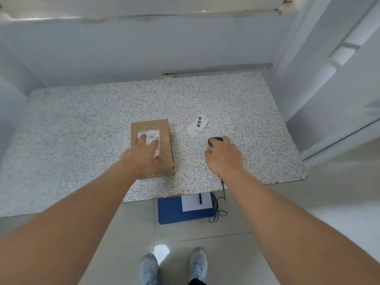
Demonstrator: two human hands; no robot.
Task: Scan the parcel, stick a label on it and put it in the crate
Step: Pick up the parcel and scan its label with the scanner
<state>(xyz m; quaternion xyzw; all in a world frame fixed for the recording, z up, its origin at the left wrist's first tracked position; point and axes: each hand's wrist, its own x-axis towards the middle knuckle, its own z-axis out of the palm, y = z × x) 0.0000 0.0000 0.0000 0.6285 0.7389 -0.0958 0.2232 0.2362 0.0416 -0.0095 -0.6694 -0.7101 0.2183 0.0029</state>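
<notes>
A brown cardboard parcel [164, 138] lies flat on the speckled counter [82, 130], with a white shipping label on top. My left hand [145, 156] rests flat on it, fingers spread over that label. My right hand [224, 156] is closed around a dark handheld scanner [214, 139], whose head pokes out past my fingers; its cable [219, 210] hangs off the counter's front edge. A loose white label [197, 124] with black characters lies on the counter just beyond the scanner. No crate is in view.
A blue mat [170, 212] lies on the tiled floor below the counter edge, carrying a white paper [195, 203] and a black pen [200, 198]. White walls close in the counter at the back and right. My shoes [197, 264] stand on the floor.
</notes>
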